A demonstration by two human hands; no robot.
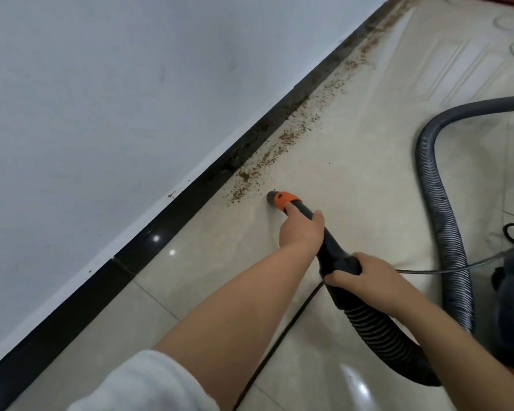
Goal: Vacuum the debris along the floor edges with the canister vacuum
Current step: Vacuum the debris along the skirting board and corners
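Fingers (343, 269) of both hands grip the nozzle (282, 200), pointing up-left toward debris (282, 140).

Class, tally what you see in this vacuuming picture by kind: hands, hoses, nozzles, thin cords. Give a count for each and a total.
Hands: 2, left hand and right hand, both gripping the wand
Hoses: 1, the ribbed hose
Nozzles: 1, the orange-collared nozzle
Thin cords: 2, grey cord and black cord
Total: 6

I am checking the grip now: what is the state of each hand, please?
Left hand: closed around the black vacuum wand, behind the orange nozzle.
Right hand: closed around the wand's handle.
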